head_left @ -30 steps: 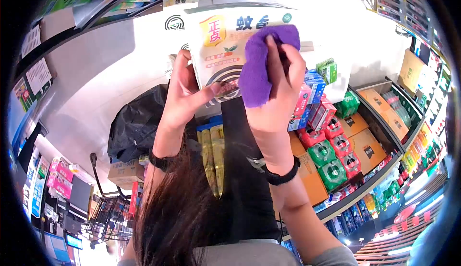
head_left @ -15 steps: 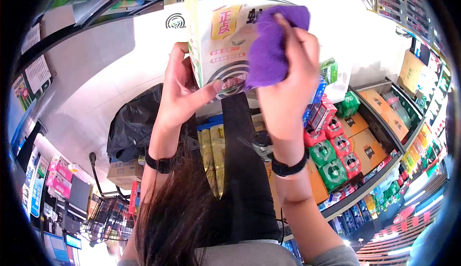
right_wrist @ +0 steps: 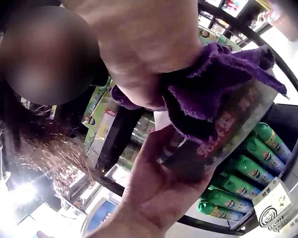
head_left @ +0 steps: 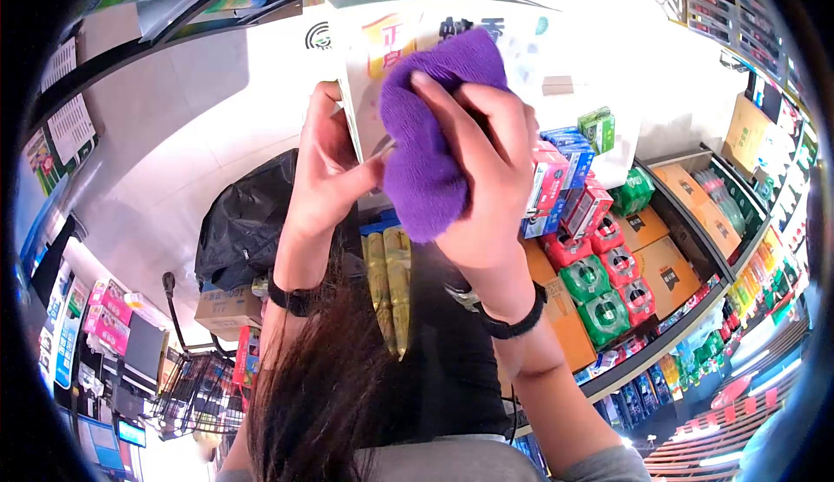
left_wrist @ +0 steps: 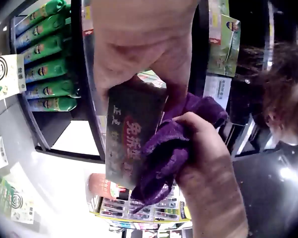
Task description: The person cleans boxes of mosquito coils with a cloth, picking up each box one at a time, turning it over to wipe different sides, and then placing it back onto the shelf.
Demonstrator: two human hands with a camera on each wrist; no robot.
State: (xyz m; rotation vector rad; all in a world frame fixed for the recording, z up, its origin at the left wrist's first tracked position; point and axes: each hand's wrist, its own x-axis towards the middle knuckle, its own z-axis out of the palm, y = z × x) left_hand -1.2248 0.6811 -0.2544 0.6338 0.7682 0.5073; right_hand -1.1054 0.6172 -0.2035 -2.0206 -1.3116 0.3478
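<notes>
A purple cloth (head_left: 426,152), soft and fuzzy with a fine pile, bunches in thick rounded folds under the right hand (head_left: 491,169), whose bent fingers pinch it against the front of a box (head_left: 372,91). The box is flat-sided and pale in front, with printed lettering, and is held up before the person. The left hand (head_left: 326,178) grips its lower left edge, thumb to the front, fingers around the side. That edge runs straight and uncovered above the hand; the cloth hides much of the lower front.

Left of the box, open room extends over a smooth, pale tiled floor (head_left: 165,126), bounded below by a crinkled black bag (head_left: 248,221). Room is tighter on the right, where small glossy cartons (head_left: 565,178) and film-wrapped green packs (head_left: 591,291) stand near the right forearm.
</notes>
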